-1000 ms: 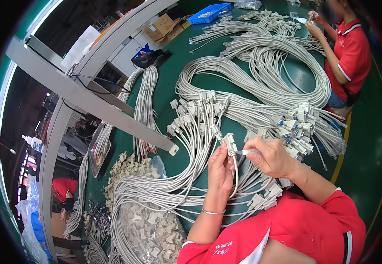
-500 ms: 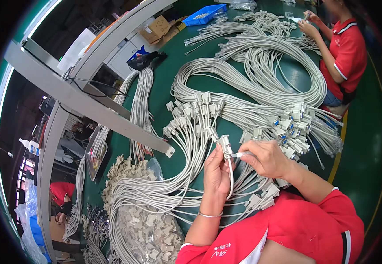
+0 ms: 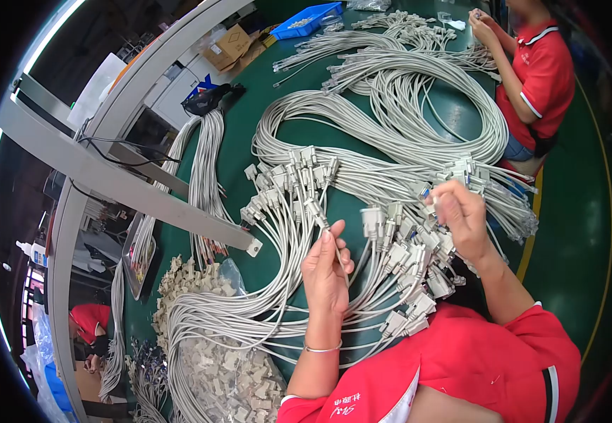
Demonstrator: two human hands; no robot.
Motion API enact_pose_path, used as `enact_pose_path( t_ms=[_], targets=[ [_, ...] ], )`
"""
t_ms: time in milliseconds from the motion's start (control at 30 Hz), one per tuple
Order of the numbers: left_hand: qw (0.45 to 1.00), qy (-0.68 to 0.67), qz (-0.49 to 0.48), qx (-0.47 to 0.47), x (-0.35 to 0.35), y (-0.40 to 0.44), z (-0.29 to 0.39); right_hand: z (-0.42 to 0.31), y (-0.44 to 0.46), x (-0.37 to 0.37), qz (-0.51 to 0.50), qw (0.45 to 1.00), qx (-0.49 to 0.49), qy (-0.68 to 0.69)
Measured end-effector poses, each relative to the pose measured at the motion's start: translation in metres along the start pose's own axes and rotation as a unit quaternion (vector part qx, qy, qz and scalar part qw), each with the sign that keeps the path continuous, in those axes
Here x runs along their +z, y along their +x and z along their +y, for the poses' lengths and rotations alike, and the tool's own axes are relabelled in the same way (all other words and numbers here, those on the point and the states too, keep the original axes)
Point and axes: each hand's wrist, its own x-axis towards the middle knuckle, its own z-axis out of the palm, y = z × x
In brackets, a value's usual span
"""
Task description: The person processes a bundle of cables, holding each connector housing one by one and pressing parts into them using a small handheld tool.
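My left hand [image 3: 327,271] is closed with thumb and fingers pinched round a cable, just below a pale connector [image 3: 315,213]. To its right, my right hand [image 3: 461,217] is raised with curled fingers beside the heap of connectors; what it holds, if anything, cannot be made out. Between the hands a larger pale connector [image 3: 373,223] stands upright on its cable. Many connectors [image 3: 404,257] on grey cables lie under and beside my right hand. Another fan of connectors [image 3: 292,176] lies beyond my left hand.
Long looped cables [image 3: 390,134] cover the far side of the green table. A metal beam [image 3: 143,187] slants across the left. Bagged connector shells [image 3: 232,374] lie at the near left. A person in red [image 3: 546,77] works at the far right; a blue tray [image 3: 306,20] sits at the back.
My hands have moved apart; the right one has swung up and away. The connector worked between them now stands free of my left fingers, which pinch another cable. The view has shifted slightly.
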Motion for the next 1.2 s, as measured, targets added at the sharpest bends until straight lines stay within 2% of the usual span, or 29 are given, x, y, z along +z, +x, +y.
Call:
enact_pose_path(
  t_ms=[67,100,200,267,367,467,533,567,800,1200],
  targets=[
    [1.0,-0.004,-0.026,0.001,-0.005,0.003,-0.003,-0.003,0.002,-0.003,0.059,0.998,-0.001,0.038],
    [1.0,-0.004,-0.028,-0.001,-0.006,0.003,-0.006,-0.001,0.0,-0.006,0.058,0.997,0.025,0.047],
    [0.999,0.015,-0.022,-0.032,-0.004,0.002,-0.01,0.001,-0.001,-0.001,0.062,0.998,0.019,0.012],
    [0.999,0.02,-0.02,-0.027,-0.004,0.002,-0.014,0.001,-0.002,0.003,0.055,0.998,0.031,0.023],
    [0.999,0.02,-0.035,-0.032,-0.005,0.002,-0.015,-0.01,0.001,0.014,-0.01,1.0,0.017,-0.015],
    [0.999,0.012,-0.032,-0.036,-0.003,0.002,-0.015,-0.015,0.003,0.029,-0.038,0.993,-0.074,-0.081],
    [0.999,-0.004,-0.028,-0.039,-0.004,0.002,-0.015,-0.018,0.003,0.041,-0.047,0.993,-0.082,-0.065],
    [0.999,-0.004,-0.027,-0.036,-0.005,0.003,-0.015,-0.025,0.003,0.039,-0.091,0.995,-0.004,-0.049],
    [0.998,-0.029,-0.037,-0.033,-0.009,0.004,-0.016,-0.011,0.005,0.057,-0.082,0.982,-0.127,-0.111],
    [0.997,-0.049,-0.052,-0.04,-0.011,0.003,-0.015,-0.008,0.004,0.057,-0.081,0.979,-0.134,-0.133]
  ],
)
